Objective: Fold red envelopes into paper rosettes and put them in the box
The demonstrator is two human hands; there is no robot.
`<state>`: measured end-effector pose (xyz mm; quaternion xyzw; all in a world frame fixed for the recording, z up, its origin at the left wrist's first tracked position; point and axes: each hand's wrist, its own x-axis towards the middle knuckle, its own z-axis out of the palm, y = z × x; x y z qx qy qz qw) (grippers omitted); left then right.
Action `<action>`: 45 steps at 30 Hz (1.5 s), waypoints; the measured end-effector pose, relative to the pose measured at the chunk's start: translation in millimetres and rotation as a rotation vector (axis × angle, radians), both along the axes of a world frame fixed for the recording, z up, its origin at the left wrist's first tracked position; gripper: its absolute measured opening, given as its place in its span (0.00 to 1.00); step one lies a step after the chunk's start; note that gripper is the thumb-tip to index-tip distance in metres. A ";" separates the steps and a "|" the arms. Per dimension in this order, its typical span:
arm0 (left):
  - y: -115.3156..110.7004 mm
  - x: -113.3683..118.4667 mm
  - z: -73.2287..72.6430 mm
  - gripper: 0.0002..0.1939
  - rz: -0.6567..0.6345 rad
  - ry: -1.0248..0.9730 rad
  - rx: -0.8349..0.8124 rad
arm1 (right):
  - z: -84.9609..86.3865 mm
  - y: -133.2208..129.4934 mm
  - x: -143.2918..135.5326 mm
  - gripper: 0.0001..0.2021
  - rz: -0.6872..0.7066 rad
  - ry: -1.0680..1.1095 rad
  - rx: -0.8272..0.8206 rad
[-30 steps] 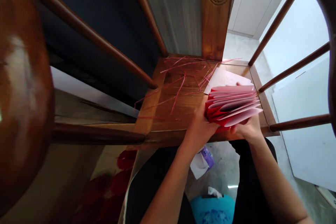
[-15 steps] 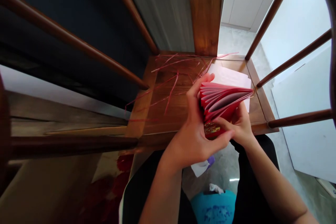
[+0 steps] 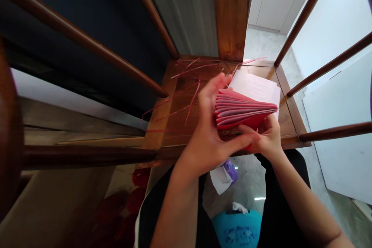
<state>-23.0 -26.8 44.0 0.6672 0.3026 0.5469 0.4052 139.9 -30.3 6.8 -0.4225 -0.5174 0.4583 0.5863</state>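
Note:
A stack of red envelopes (image 3: 245, 110) with pale insides is held between my two hands above a wooden chair seat (image 3: 178, 120). Its left ends fan apart in layers, while its right ends are pressed together. My left hand (image 3: 207, 135) curves around the fanned left end, with its thumb along the near side. Closed on the lower right of the stack is my right hand (image 3: 270, 135); its fingers are partly hidden. Gold print shows dimly on the near face. Behind the stack lie white sheets (image 3: 255, 82), and thin red strips (image 3: 192, 104) are scattered on the seat.
Wooden armrest bars (image 3: 314, 4) and a carved back panel (image 3: 232, 19) surround the seat. On the floor below are a purple packet (image 3: 231, 170) with white tissue and a blue bin (image 3: 236, 230) between the person's legs.
The stack has shifted slightly left and its left ends now lie in more even layers. My left hand has moved a little left, its fingers lifted higher. My right hand keeps hold.

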 end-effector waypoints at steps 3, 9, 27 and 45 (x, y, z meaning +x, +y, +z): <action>1.8 0.3 1.3 0.55 0.004 -0.014 0.028 | 1.9 0.2 -1.2 0.23 -0.040 -0.001 -0.003; 0.3 -3.7 3.9 0.52 0.017 -0.013 -0.036 | 1.4 -0.1 -0.5 0.24 0.001 -0.002 0.047; -6.1 2.9 -13.7 0.54 0.087 -0.030 -0.148 | 10.7 8.4 -9.0 0.22 0.009 0.007 -0.042; 2.1 -8.4 -45.1 0.53 -0.125 0.008 -0.395 | 0.7 10.6 -14.1 0.19 -0.046 -0.006 -0.059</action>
